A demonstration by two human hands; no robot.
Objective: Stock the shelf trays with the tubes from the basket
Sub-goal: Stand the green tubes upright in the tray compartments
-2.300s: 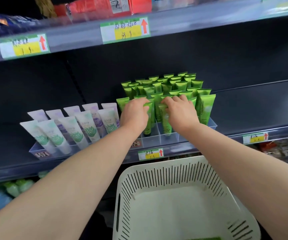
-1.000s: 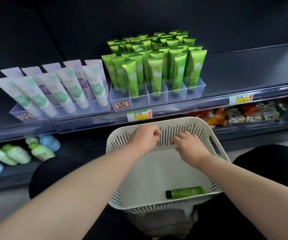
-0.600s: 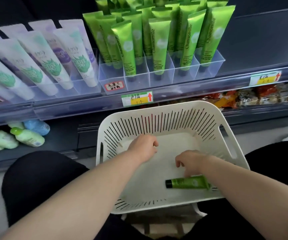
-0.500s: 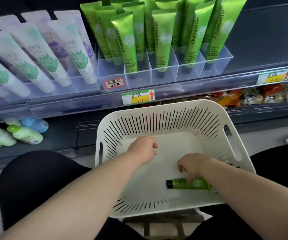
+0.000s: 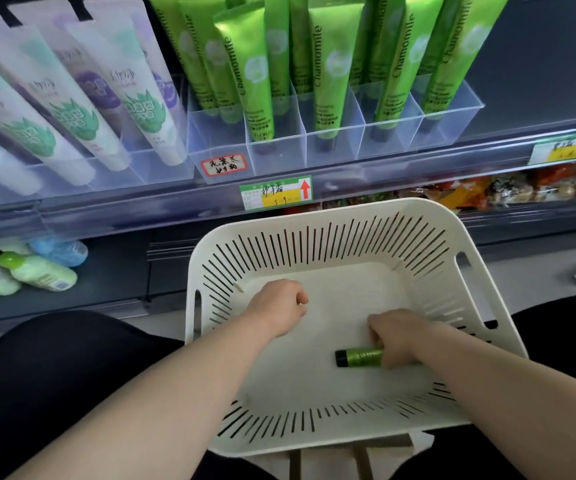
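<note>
Half a second ago the last green tube (image 5: 359,357) was only being reached for. Now it's been grabbed by the right hand (image 5: 395,341), grip wrapped round the body with the black cap left poking out. The tube hasn't been lifted yet and is still lying on the bottom of the white basket (image 5: 314,211). The left hand (image 5: 279,306) is kept loosely curled, nothing in it. Once this one's slotted into the clear tray (image 5: 335,147), the basket looks emptied.
</note>
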